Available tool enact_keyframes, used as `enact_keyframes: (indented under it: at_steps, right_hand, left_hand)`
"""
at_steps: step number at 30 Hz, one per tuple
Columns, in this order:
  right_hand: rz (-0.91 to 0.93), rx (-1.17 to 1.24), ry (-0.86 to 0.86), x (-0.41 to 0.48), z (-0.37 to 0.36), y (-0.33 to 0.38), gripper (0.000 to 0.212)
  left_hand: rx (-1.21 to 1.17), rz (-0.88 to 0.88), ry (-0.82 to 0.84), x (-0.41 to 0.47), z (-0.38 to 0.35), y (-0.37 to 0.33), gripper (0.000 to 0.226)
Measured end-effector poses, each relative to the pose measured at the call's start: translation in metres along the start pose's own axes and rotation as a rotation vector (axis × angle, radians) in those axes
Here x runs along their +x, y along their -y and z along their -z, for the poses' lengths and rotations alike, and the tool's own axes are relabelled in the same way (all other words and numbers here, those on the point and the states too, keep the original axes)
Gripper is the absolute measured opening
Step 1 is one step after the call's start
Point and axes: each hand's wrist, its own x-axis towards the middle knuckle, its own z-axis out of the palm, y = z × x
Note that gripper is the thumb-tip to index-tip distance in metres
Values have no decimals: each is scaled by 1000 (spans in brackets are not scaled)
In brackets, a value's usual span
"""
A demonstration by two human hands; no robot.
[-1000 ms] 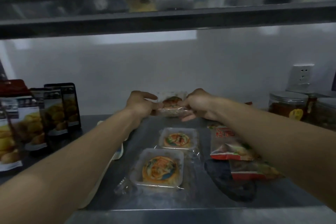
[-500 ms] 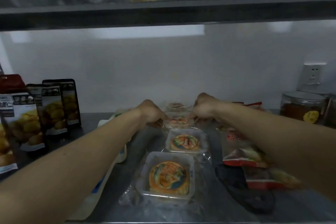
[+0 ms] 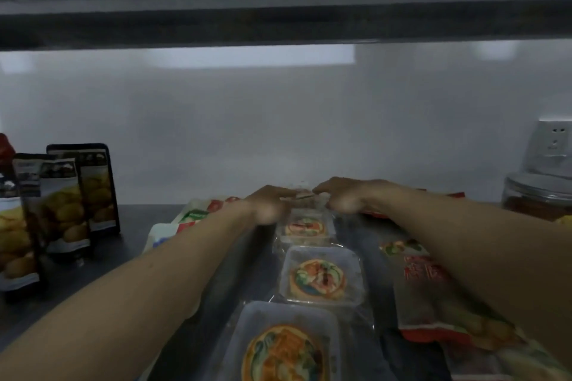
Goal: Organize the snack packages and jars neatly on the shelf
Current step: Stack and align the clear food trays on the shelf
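Both hands lowered, left hand (image 3: 269,204), right hand (image 3: 343,196) gripping farthest pastry tray (image 3: 305,196) (blurred, orientation unclear)

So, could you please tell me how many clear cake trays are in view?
4, in a row running front to back: front tray, middle tray, third tray, and a blurred back tray between the left hand and right hand. More may be hidden.

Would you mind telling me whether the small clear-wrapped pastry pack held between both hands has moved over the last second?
Yes. The small clear-wrapped pastry pack has gone down and toward the back wall, from above the steel shelf to the far end of the pastry row.
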Motion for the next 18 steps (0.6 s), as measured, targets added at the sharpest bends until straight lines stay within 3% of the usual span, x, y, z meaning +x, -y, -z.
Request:
enact_keyframes:
  at_steps: [7, 11, 18]
  right_hand:
    - [5, 135, -109, -4, 4, 0, 38]
    - [13, 193, -110, -6, 1, 1, 31]
    - [54, 207, -87, -22, -1, 7, 43]
  left_hand:
    - [26, 29, 14, 3, 10, 2, 31]
    - [74, 61, 18, -3, 16, 3, 38]
    - [29, 84, 46, -21, 19, 5, 41]
